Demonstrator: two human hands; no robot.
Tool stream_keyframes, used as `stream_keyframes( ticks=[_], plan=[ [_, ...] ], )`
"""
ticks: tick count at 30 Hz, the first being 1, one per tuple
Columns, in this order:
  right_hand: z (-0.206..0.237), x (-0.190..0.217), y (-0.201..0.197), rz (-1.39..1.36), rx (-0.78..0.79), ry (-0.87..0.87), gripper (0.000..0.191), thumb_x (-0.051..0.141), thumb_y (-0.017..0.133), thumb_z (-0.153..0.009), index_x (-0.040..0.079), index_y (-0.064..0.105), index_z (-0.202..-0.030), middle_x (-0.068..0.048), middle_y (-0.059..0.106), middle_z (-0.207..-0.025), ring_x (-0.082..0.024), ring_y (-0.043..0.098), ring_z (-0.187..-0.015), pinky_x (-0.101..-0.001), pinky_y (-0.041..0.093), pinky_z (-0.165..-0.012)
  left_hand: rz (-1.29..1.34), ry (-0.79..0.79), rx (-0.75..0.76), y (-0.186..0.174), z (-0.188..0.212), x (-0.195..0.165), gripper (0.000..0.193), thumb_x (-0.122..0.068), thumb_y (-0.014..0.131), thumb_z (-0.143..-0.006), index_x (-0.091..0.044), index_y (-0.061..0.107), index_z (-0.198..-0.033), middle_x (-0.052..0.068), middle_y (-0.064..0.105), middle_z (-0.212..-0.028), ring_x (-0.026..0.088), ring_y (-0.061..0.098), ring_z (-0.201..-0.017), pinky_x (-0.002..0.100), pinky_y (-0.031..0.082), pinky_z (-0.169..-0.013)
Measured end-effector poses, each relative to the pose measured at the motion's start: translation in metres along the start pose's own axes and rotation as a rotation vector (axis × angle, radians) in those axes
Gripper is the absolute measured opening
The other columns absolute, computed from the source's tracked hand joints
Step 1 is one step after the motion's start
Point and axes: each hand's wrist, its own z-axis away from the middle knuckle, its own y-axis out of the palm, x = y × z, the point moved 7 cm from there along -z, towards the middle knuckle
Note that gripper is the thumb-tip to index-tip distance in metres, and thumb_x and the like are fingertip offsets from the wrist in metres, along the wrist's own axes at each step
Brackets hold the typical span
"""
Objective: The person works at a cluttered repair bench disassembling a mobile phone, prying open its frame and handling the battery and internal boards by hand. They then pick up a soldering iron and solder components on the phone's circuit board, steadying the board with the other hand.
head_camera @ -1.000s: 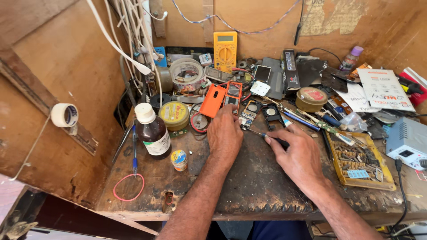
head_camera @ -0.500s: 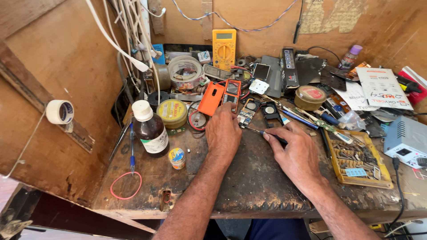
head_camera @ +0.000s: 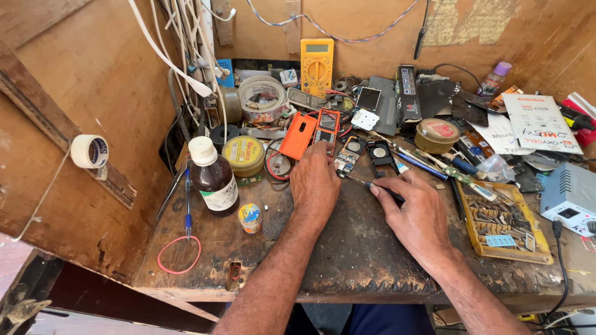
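My left hand (head_camera: 315, 183) lies palm down on the worn wooden bench (head_camera: 347, 260), its fingertips resting on a small phone circuit board (head_camera: 345, 162). My right hand (head_camera: 415, 209) grips a thin dark-handled screwdriver (head_camera: 366, 183) whose tip points left at that board. An orange phone back cover (head_camera: 298, 136) and a red-framed phone part (head_camera: 326, 126) lie just beyond my left hand. Black phone frame pieces (head_camera: 379, 152) sit beside the board.
A brown bottle with a white cap (head_camera: 213, 176), a yellow tin (head_camera: 243, 154) and a small jar (head_camera: 250, 217) stand at left. A yellow multimeter (head_camera: 316, 58) leans at the back. A yellow parts tray (head_camera: 504, 223) and a grey power unit (head_camera: 570, 197) sit at right.
Both hands stay at the board; the right hand has shifted slightly with the screwdriver. The camera view has shifted a little.
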Motion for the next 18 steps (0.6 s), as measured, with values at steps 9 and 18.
stream_keyframes(
  ticks=[9,18],
  plan=[
    [0.010,-0.008,-0.010,0.011,-0.067,0.072,0.019,0.025,0.077,-0.088,0.012,0.081,-0.102,-0.007,0.068,-0.088,-0.025,0.065,-0.069,-0.0386,0.051,-0.064,0.015,0.006,0.004,0.000,0.000,-0.002,0.032,-0.001,0.072,-0.082,-0.005,0.067,-0.114,0.010,0.073,-0.098,0.032,0.071,-0.096,0.047,0.054,-0.081],
    [0.007,-0.074,-0.050,0.381,-0.204,0.266,0.022,0.033,0.078,-0.094,0.014,0.082,-0.104,-0.006,0.070,-0.085,-0.027,0.063,-0.080,-0.0476,0.051,-0.070,0.018,-0.019,0.016,-0.001,0.000,-0.003,0.029,-0.003,0.073,-0.083,-0.005,0.067,-0.112,0.011,0.072,-0.101,0.032,0.070,-0.097,0.048,0.053,-0.082]
  ],
)
